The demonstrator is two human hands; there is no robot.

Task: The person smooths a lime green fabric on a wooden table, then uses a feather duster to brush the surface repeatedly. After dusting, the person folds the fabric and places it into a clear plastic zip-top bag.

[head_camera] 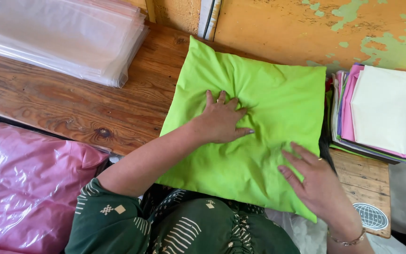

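A bright green square cushion (264,89) lies on a wooden table (71,103). My left hand (222,120) presses flat on its middle, fingers spread, with a ring on one finger. My right hand (313,181) rests flat on the cushion's near right corner, fingers apart, a bracelet at the wrist. Neither hand grips anything.
A stack of clear plastic bags (66,35) sits at the far left of the table. A pile of folded fabric in cream, pink and other colours (386,113) lies to the right. A pink cushion in plastic (24,188) is at the near left. An orange peeling wall (306,28) stands behind.
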